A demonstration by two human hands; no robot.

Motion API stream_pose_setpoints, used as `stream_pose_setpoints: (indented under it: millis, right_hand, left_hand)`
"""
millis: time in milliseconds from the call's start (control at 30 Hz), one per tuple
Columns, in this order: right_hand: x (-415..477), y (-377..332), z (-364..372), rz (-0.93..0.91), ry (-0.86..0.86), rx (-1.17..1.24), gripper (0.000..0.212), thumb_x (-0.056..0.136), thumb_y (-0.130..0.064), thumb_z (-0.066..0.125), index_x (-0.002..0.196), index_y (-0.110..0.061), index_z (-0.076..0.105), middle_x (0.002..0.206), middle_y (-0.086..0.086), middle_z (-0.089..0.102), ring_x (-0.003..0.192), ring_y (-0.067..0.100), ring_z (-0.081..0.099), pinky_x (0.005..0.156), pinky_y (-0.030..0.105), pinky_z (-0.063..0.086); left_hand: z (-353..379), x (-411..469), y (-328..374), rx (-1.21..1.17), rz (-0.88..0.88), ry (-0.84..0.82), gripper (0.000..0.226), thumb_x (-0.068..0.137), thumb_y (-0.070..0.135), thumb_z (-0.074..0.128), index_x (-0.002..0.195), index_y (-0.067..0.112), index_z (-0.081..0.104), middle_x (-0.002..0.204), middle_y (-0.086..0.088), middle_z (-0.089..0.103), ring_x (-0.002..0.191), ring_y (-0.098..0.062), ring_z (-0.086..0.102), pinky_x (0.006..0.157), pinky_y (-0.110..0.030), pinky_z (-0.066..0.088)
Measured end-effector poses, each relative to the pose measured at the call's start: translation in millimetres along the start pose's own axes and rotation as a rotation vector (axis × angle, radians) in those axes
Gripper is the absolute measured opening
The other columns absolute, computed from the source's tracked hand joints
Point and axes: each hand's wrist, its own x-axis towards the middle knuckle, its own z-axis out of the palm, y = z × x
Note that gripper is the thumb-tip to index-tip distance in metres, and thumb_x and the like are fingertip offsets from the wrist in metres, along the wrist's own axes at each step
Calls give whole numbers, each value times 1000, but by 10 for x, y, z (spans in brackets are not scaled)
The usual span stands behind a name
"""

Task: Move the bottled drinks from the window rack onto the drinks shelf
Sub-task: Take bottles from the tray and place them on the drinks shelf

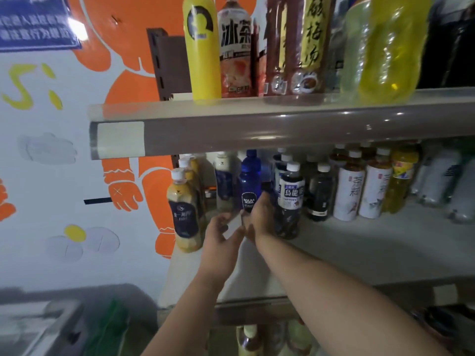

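Observation:
A dark blue soda bottle (249, 182) with a black label stands upright on the middle drinks shelf (359, 245), between other bottles. My right hand (259, 218) wraps around its lower part from the front right. My left hand (220, 228) hovers just left of the bottle's base, fingers apart and holding nothing. Left of them stands a milk tea bottle (183, 209) at the shelf's end. A dark oolong tea bottle (290, 199) is close on the right of my right hand.
The upper shelf's brown front edge (282, 129) hangs just above the bottle tops, carrying tall bottles such as a yellow one (203, 52). White tea bottles (347, 191) and yellow drinks fill the right. A painted wall (64, 176) is at left; more bottles (249, 337) stand below.

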Motion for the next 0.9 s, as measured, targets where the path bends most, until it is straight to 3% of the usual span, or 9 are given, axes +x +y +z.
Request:
stream_pose_setpoints:
  millis: [100, 233, 333, 433, 533, 600, 700, 800, 900]
  right_hand:
    - [282, 105, 168, 35, 86, -154, 48, 84, -3, 64, 129, -6, 47, 113, 11, 60, 98, 27, 59, 83, 29, 43]
    - [514, 162, 228, 52, 69, -154, 46, 82, -1, 65, 121, -14, 46, 94, 2, 57, 82, 23, 58, 65, 25, 39]
    - [620, 214, 233, 96, 67, -211, 50, 81, -11, 68, 123, -19, 42, 102, 5, 60, 89, 27, 61, 79, 33, 47]
    - [647, 261, 219, 101, 55, -289, 62, 83, -17, 69, 136, -19, 37, 119, 8, 60, 99, 26, 58, 88, 35, 45]
    - [591, 231, 195, 89, 35, -391, 77, 87, -26, 69, 149, -7, 27, 136, 15, 54, 122, 32, 53, 103, 37, 41]
    - [497, 205, 159, 98, 0, -451, 75, 89, -30, 67, 146, 0, 29, 135, 17, 54, 122, 33, 54, 101, 36, 41]
    - [253, 138, 22, 66, -87, -405, 48, 92, -22, 62, 132, -1, 47, 123, 15, 61, 112, 30, 59, 84, 30, 44]
    - [-77, 62, -277, -59, -184, -68, 10, 89, -12, 61, 91, -14, 70, 91, 4, 70, 94, 21, 64, 76, 25, 44]
    - [-316, 60, -837, -264, -99, 29, 22, 85, -14, 65, 72, -32, 63, 68, -14, 65, 69, -3, 62, 65, 13, 46]
  left_hand:
    - [-60, 69, -112, 4, 6, -5, 29, 88, 14, 68, 113, 23, 57, 117, 2, 60, 113, -16, 55, 96, -28, 44]
    - [-94, 133, -165, -28, -1, -21, 26, 88, 12, 66, 104, 32, 58, 113, 9, 60, 110, -12, 55, 90, -24, 42]
    - [-64, 206, -184, -42, -24, -23, 27, 89, 12, 66, 103, 34, 59, 112, 12, 60, 111, -13, 55, 91, -25, 43]
    - [-11, 251, -199, -47, -39, -17, 27, 88, 12, 66, 101, 34, 59, 112, 9, 61, 113, -16, 56, 96, -32, 45]
    - [71, 260, -137, -41, -45, -24, 26, 88, 14, 65, 102, 35, 59, 113, 5, 62, 113, -20, 57, 99, -39, 47]
    - [130, 243, -64, -48, -49, -21, 26, 89, 12, 64, 102, 34, 59, 114, -1, 64, 112, -24, 58, 101, -46, 47]
    - [197, 150, 80, -108, -7, -2, 24, 85, 13, 61, 96, 34, 61, 109, -3, 66, 106, -24, 61, 98, -46, 49]
    - [266, 1, 220, -177, 11, -30, 23, 87, 12, 58, 88, 35, 64, 91, 5, 71, 90, -14, 67, 84, -36, 53]
    - [438, -163, 363, -242, -36, -37, 21, 94, 9, 54, 87, 28, 63, 85, 6, 69, 86, -15, 64, 78, -35, 50]
